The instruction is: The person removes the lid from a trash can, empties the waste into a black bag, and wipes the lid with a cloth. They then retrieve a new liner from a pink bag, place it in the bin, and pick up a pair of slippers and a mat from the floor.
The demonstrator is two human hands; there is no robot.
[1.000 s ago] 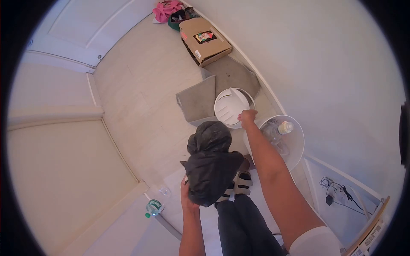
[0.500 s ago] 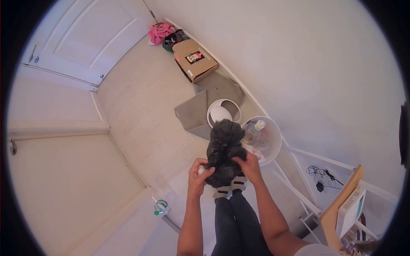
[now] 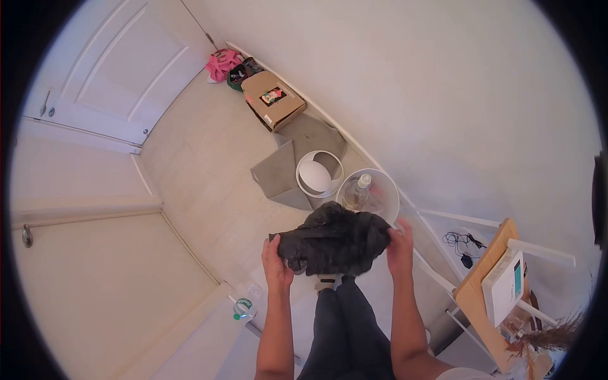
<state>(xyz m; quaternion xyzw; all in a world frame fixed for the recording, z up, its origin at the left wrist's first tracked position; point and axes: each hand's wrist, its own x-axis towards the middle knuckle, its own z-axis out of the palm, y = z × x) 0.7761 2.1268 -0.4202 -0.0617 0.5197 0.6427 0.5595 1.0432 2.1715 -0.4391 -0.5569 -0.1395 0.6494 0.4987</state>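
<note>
A crumpled black plastic bag (image 3: pixel 335 244) stretches between my two hands, above my feet. My left hand (image 3: pixel 276 263) grips its left end, fingers closed on the edge. At the opposite end, my right hand (image 3: pixel 399 250) has its fingers around the bag's edge, partly hidden by it. Just beyond the bag stands a white bin (image 3: pixel 391 197), uncovered, with a clear bottle (image 3: pixel 356 192) inside. A round white bin lid with a swing flap (image 3: pixel 315 176) lies beside it. The bag covers part of the bin's near side.
A folded grey mat (image 3: pixel 275 171) lies under the lid. Behind it along the wall are a cardboard box (image 3: pixel 282 111) and a pink bag (image 3: pixel 223 64). To my right stands a wood-topped rack (image 3: pixel 472 282), cables (image 3: pixel 464 244) behind it. A green-capped bottle (image 3: pixel 243 309) is at left.
My hands have moved apart, and the bunched bag is now spread out sideways between them. The view has shifted slightly.
</note>
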